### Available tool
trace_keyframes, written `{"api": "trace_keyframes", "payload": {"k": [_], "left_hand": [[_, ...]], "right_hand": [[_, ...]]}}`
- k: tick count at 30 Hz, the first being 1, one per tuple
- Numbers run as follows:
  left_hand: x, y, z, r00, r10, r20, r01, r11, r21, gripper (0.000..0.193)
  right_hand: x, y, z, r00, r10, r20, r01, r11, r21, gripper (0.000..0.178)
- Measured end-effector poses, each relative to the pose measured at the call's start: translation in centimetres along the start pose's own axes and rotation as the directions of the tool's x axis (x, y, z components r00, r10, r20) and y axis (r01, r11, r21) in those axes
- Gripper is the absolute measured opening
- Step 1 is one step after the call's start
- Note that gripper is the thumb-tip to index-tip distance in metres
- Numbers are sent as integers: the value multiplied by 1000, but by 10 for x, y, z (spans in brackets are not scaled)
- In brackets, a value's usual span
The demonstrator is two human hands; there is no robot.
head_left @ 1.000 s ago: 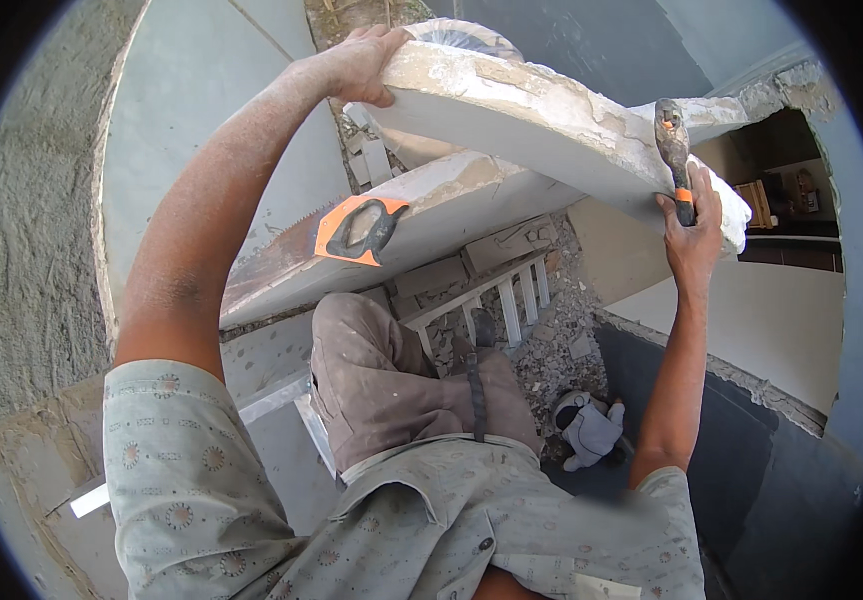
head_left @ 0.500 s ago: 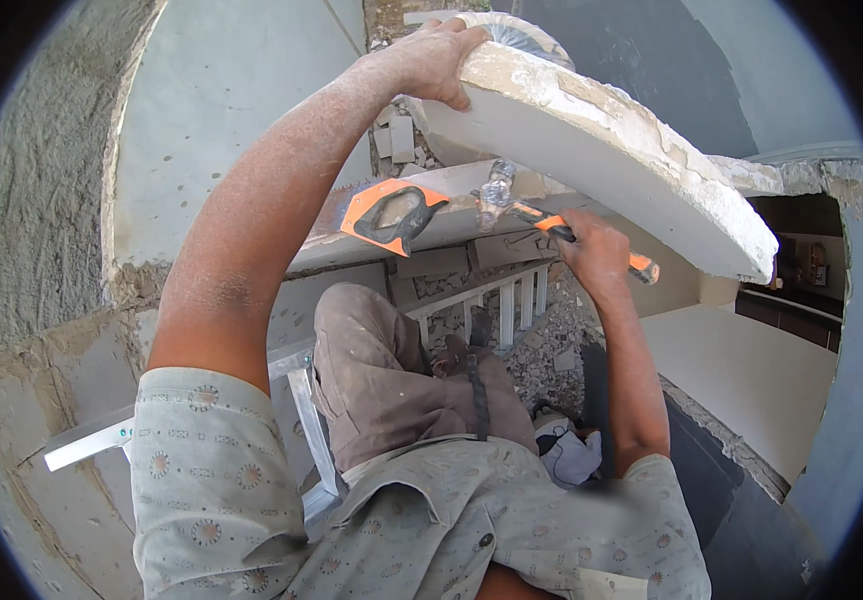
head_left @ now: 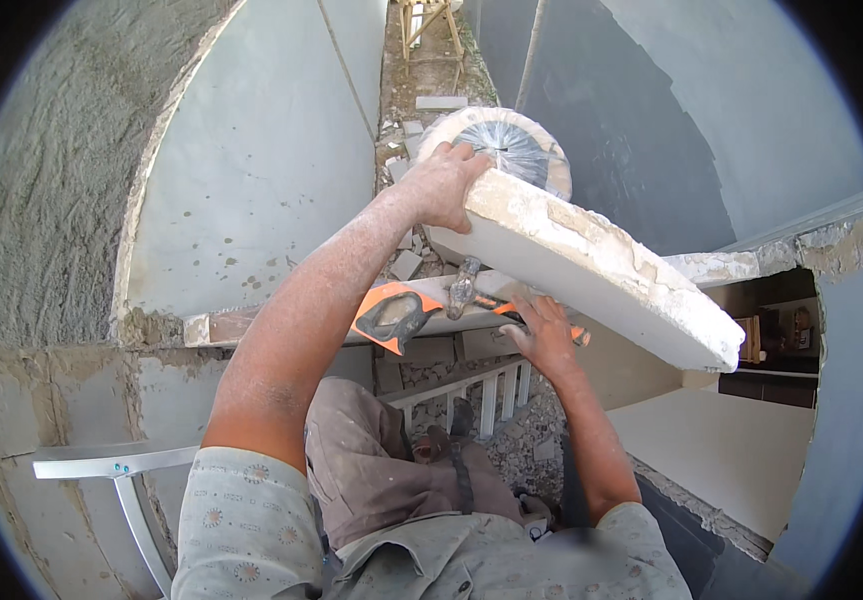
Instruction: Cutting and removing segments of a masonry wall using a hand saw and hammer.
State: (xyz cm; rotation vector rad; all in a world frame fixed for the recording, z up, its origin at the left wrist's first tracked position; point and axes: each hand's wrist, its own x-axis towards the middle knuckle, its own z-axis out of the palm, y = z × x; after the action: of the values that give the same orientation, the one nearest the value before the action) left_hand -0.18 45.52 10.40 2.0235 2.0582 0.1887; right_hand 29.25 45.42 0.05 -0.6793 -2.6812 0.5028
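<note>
My left hand [head_left: 443, 187] grips the upper left end of a thick, pale wall slab [head_left: 591, 270] with a rough, broken edge, its fingers hooked over the corner. The slab slants down to the right above a narrow wall ledge. My right hand [head_left: 548, 340] lies over the orange-and-black handle of a hammer [head_left: 462, 288], its fingers stretched out and the thumb apart. The hammer lies along the ledge, its worn metal head toward the left. Beside that head rests a handsaw [head_left: 393, 318] with an orange-and-black handle; my left forearm hides its blade.
A wall opening [head_left: 741, 430] gapes at the right, with ragged edges. A metal ladder [head_left: 121, 465] stands at the lower left. Below the ledge are a white railing [head_left: 481, 400] and rubble [head_left: 531, 450]. Beyond the slab sits a round, plastic-wrapped object [head_left: 511, 140].
My right hand has lowered the hammer onto the ledge, and its fingers have loosened from the handle. My left hand keeps its hold on the slab. The view has tilted up.
</note>
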Motion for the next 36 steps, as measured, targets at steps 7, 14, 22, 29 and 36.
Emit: {"api": "trace_keyframes", "payload": {"k": [7, 14, 22, 29, 36], "left_hand": [[0, -1, 0, 1000, -1, 8, 2, 999, -39, 94], [28, -15, 7, 999, 44, 28, -43, 999, -22, 94], [83, -19, 0, 999, -29, -31, 31, 998, 51, 106], [79, -22, 19, 979, 20, -202, -24, 1000, -15, 97], [88, -28, 26, 982, -109, -153, 62, 957, -284, 101]], "right_hand": [[-21, 62, -180, 979, 170, -110, -199, 913, -357, 124], [-78, 150, -210, 906, 404, 126, -334, 866, -371, 124], [-162, 135, -207, 799, 585, -141, -595, 803, -36, 124], [-222, 170, -145, 678, 692, -248, -379, 618, 689, 126], [-226, 175, -135, 525, 839, -142, -579, 475, 663, 96]]}}
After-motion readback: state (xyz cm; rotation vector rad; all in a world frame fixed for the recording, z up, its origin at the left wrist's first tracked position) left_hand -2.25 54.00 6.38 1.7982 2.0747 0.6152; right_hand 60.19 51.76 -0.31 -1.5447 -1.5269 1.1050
